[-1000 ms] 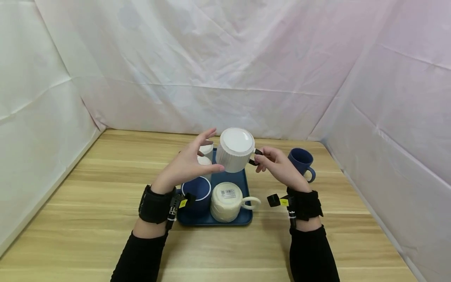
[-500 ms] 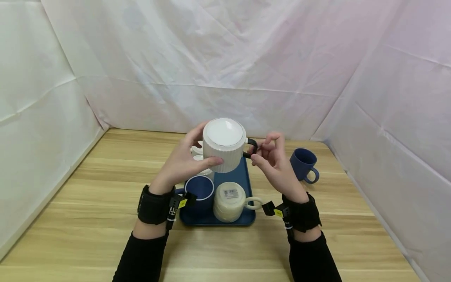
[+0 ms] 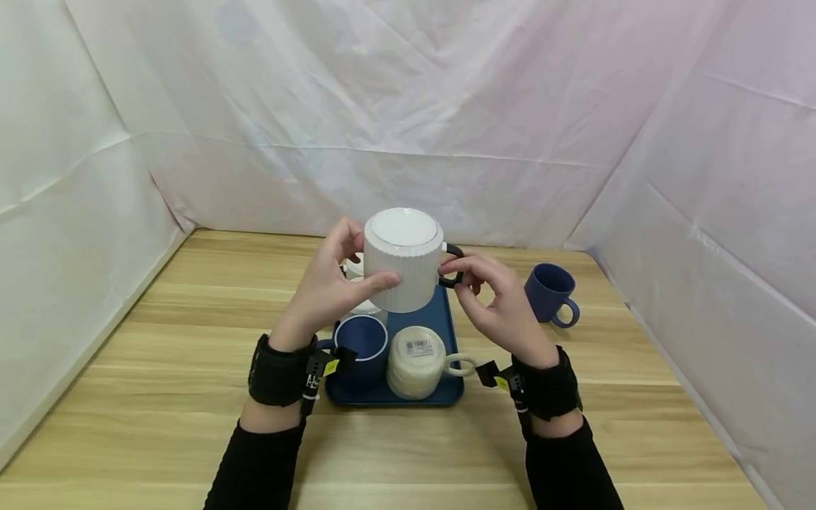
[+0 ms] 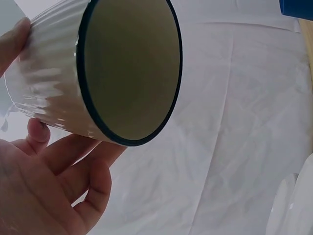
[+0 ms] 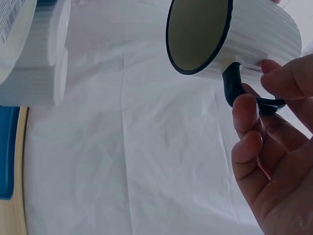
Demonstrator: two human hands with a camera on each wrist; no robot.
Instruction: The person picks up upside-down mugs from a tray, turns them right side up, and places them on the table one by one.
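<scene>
Both hands hold one white ribbed mug [image 3: 404, 259] upside down, in the air above a blue tray [image 3: 426, 320] on a wooden table [image 3: 159, 397]. L hand [image 3: 328, 290] wraps the mug's side in a wide grip, thumb on the near wall, fingers curled round the far side. R hand [image 3: 494, 297] pinches the mug's black handle [image 3: 451, 266] — thumb and forefinger closed on it, other fingers loosely bent.

Head view shows the mug's flat white base facing up. On the tray below: a blue cup w/ white rim [image 3: 362, 346] and, beside it, an upturned white cup w/ barcode label [image 3: 417, 360]; more white cups behind, mostly hidden. A second blue mug [image 3: 550, 292] stands on the table, right of the tray.

Wrist views alone show the underside — the mug's dark rim and pale interior [image 4: 131, 68], and R fingers [image 5: 246, 115] hooked on the handle.
</scene>
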